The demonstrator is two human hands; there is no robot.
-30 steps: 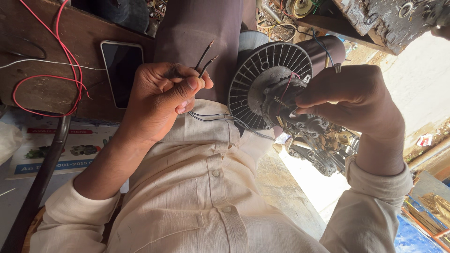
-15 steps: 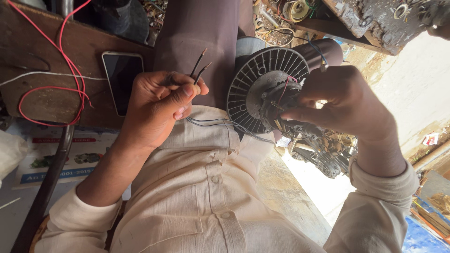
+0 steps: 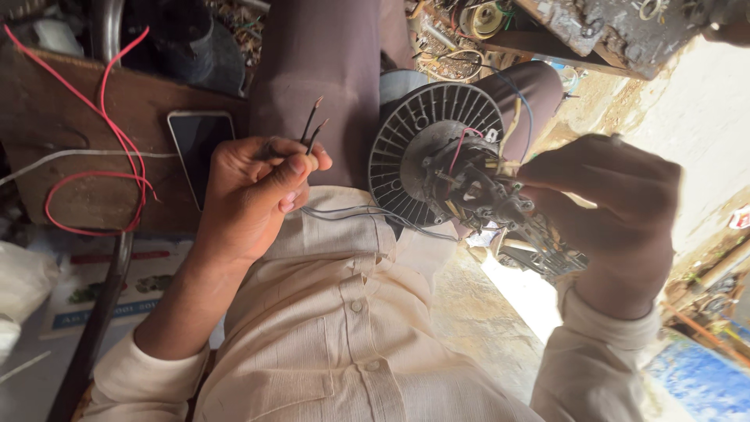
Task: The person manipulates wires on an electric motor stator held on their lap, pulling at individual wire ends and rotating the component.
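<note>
A red wire [image 3: 94,168] loops on the table [image 3: 47,101] beside a phone [image 3: 195,148]. The left hand [image 3: 250,195] pinches 2 dark wires [image 3: 312,129] between closed fingers [image 3: 301,166]. The right hand [image 3: 617,219] grips a finned motor [image 3: 426,148] above the lap.

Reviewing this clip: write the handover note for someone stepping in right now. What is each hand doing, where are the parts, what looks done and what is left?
Left hand: pinching two thin dark wires with bared ends, tips pointing up and apart from each other.
Right hand: gripping the wiring end of the round grey finned motor, which rests over the lap.
Thin grey leads run from the left hand to the motor.
A black phone and loose red wire lie on the brown board at the left.
Done: wire ends look stripped.
Left: the ends are not joined.
</note>
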